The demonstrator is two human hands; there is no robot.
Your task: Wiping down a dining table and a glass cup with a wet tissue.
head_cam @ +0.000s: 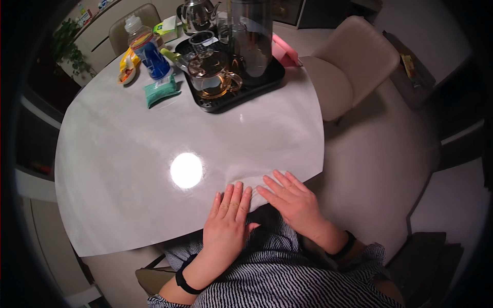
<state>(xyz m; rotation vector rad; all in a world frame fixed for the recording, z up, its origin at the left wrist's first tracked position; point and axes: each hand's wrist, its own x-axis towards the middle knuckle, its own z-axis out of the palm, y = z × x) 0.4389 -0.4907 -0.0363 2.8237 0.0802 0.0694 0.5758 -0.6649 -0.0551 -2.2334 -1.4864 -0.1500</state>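
Observation:
A white sheet, tissue or thin cloth (pixel 257 188), lies at the near edge of the pale, glossy table (pixel 131 154). My left hand (pixel 228 221) rests palm down, its fingers on the left part of the sheet and the thumb out to the side. Across from it, my right hand (pixel 292 204) lies flat with spread fingers on the sheet's right part, near the table's corner. Neither hand grips anything. The palms and part of the sheet are hidden beneath the hands.
A black tray (pixel 215 107) bears a glass teapot (pixel 210 82) and a tall, dark, transparent container (pixel 252 38). Nearby are a steel kettle (pixel 197 17), a blue-labelled bottle (pixel 148 54), a green packet (pixel 161 91), a small dish (pixel 126 75) and a pink object (pixel 284 54). A beige chair (pixel 346 65) stands right.

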